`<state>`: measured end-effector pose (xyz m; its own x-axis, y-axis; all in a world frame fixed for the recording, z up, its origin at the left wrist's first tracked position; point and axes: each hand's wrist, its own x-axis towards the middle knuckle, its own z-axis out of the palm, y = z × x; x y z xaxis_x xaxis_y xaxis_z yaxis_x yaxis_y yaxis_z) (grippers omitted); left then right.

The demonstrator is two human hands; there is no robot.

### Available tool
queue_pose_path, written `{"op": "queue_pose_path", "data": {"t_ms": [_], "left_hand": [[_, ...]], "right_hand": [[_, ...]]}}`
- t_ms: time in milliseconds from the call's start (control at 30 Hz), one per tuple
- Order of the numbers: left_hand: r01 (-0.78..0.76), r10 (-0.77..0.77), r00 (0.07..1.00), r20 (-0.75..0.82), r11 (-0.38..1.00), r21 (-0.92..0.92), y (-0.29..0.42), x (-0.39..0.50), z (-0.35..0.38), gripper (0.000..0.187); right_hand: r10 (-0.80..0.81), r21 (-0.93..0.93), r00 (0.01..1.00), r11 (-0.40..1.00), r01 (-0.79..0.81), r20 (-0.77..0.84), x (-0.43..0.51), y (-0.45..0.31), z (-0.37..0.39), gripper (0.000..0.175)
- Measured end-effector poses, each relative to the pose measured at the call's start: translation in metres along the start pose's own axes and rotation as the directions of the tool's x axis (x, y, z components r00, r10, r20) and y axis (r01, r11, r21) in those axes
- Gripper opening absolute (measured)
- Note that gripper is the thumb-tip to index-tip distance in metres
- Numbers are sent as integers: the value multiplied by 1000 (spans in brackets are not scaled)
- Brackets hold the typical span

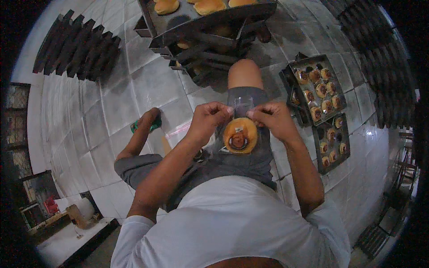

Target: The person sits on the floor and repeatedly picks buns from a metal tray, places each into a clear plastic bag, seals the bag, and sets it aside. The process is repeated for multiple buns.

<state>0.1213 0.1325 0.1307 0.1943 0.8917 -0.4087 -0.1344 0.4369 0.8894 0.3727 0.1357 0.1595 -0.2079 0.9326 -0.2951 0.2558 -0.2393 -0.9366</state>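
A round golden bun (249, 132) rests over my lap inside a clear plastic bag (244, 102) that bears a printed label. My left hand (214, 117) pinches the bag's left upper corner between thumb and fingertips. On the other side, my right hand (269, 119) grips the right upper corner the same way. The open end of the bag points away from me, above the bun. Beneath it lie my grey shorts (248, 92) and bent knee.
Ahead stands a stack of dark baking trays (214, 20) with unwrapped buns (209, 6) on top. To the right, a tray (335, 107) holds several bagged buns, with another tray (331, 164) nearer. Stacked dark trays (77, 47) stand left on the tiled floor (150, 83).
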Motion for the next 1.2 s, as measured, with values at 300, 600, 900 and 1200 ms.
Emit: {"op": "queue_pose_path", "data": {"t_ms": [300,600,900,1200], "left_hand": [[-144,108,978,-179,969,-200,29,-8,-13,12],[61,-55,998,-35,978,198,-60,-85,-27,20],[-291,325,945,24,809,511,-73,-63,-14,26],[-127,411,882,-229,676,726,-96,-87,-68,28]], "right_hand": [[151,535,969,844,-23,-197,6,1,1,17],[307,296,926,925,-236,-220,-85,45,27,10],[54,-19,904,997,-68,-424,-48,80,-1,41],[-600,-241,781,743,624,173,45,-58,80,57]]}}
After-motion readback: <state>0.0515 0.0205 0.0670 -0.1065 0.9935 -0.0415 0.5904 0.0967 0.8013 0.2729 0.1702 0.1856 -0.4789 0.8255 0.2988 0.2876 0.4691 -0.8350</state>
